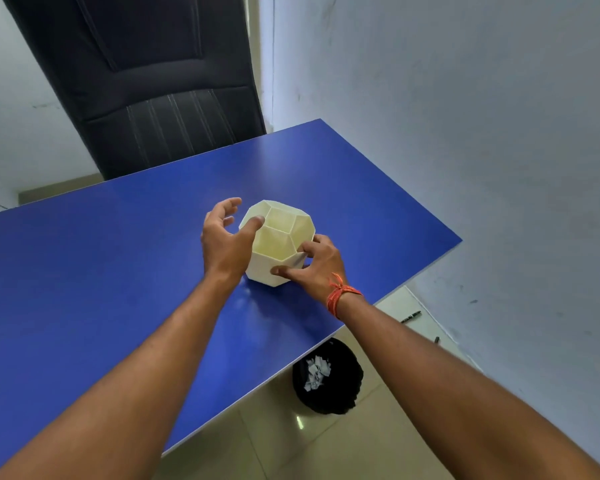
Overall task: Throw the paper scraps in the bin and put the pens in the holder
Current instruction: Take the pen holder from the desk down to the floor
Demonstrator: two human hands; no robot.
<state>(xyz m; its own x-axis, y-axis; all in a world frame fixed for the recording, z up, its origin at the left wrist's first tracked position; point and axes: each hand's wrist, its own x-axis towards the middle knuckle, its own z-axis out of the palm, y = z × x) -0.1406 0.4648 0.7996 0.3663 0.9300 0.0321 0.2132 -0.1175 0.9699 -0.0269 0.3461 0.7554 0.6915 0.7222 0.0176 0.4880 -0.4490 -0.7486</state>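
Hands [321, 263] touching cream holder [277, 242]

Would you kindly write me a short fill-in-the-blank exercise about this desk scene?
1. The cream pen holder stands on the ____ table.
2. The paper scraps lie in the ____ bin.
3. The orange thread is tied around the ____ wrist.
4. Both hands, left and right, touch the ____.

Missing words: blue; black; right; holder

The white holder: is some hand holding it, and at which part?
The right hand holds the holder at its near right side wall; the left hand touches its rim with the thumb.
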